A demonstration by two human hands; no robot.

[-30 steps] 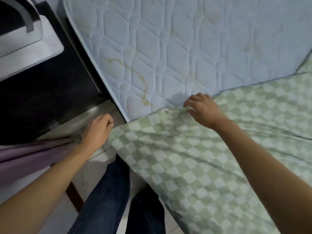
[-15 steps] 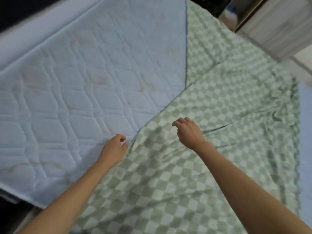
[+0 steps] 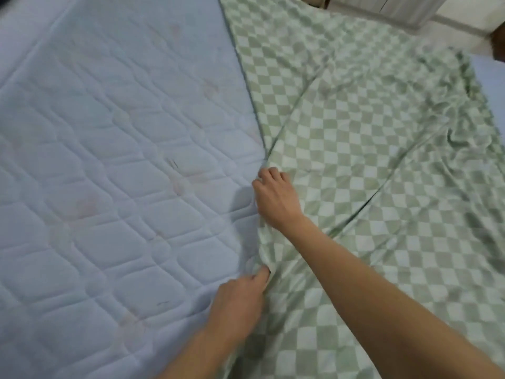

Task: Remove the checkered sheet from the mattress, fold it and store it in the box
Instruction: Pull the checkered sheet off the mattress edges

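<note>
Two halves to the bed. The quilted white mattress [image 3: 109, 165] lay bare across the left and centre of the frame, with faint stains on its stitched panels. The green-and-white checkered sheet [image 3: 377, 165] covered the right side on top of the mattress. Its edge ran diagonally from top centre down to bottom centre. The cloth was creased and bunched toward the upper right, and long fold lines crossed it. A strip of bare mattress showed past the sheet at the right edge.

The right hand [image 3: 276, 201] was at mid-frame on the sheet's edge, its arm reaching in from the lower right. Knuckles up, fingers curled down round the cloth. The left hand [image 3: 237, 305] was below it at lower centre, pinching the same edge where the cloth gathered into a small ridge. The hands were near each other, not touching.
</note>
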